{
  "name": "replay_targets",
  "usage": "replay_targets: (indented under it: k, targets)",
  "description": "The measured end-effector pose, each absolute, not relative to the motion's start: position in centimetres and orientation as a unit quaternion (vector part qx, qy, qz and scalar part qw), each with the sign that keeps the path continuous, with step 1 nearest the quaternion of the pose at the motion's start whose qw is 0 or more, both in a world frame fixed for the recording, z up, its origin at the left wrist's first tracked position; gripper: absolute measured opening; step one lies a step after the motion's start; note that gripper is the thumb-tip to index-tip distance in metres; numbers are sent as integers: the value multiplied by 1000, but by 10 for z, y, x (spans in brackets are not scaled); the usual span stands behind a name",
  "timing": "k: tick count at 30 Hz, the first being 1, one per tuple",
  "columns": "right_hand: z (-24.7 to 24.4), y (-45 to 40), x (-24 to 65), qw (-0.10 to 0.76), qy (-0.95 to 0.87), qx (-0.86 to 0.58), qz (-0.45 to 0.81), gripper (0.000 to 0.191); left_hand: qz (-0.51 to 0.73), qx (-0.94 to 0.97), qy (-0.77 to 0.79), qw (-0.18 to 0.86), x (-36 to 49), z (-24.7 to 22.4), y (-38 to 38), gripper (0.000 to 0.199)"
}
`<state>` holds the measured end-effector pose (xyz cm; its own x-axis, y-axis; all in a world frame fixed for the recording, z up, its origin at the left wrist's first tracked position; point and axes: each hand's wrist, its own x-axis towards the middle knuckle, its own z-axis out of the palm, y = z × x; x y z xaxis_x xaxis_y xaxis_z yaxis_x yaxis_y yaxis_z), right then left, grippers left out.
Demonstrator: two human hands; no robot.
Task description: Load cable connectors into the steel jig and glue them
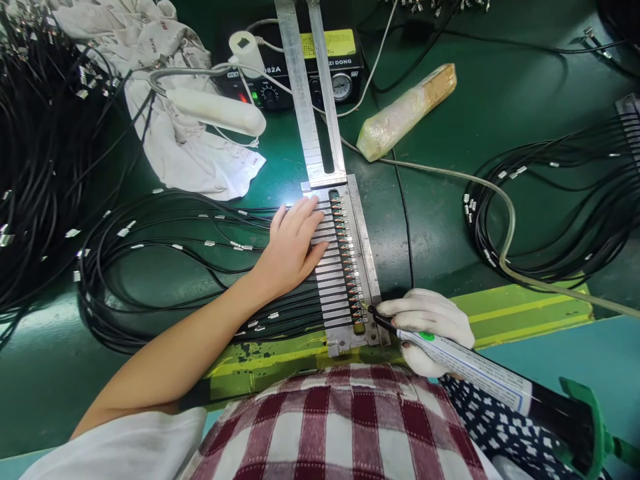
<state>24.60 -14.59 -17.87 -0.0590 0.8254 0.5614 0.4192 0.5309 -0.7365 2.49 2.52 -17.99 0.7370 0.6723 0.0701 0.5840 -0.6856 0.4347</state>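
My left hand [293, 250], bare, lies palm down with fingers apart on the black cables at the left side of a metal fixture [367, 257]. Cable ends with small metal terminals [350, 260] sit in a row along the fixture. In a white glove, my right hand [433, 327] is wrapped round a syringe [470, 370] with a white label and a green rear flange. The syringe's black tip touches or nearly touches the fixture at the terminals nearest me. Coiled black cables [100, 293] run leftward from the fixture.
Behind the fixture stands a black dispenser box [280, 83], with a metal arm [305, 100] in front. A wrapped block [407, 110] lies right of it. White cloth [185, 147] and dark cable bundles [45, 167] are left. More coiled cables [480, 220] and a hose [507, 220] are right.
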Motion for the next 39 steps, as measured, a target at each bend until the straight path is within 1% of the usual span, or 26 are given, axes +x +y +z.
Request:
replay_targets:
  k: [16,26,39]
  targets:
    - [-178,-145,247,527,-699,-443,192,21,112,910,346,200,25,-179,25,41]
    - [-167,-136,244,536,-701,-434,182,18,112,910,346,199,25,-179,25,41]
    - [-173,-140,245,539,-697,-438,178,21,112,914,343,183,25,-180,25,41]
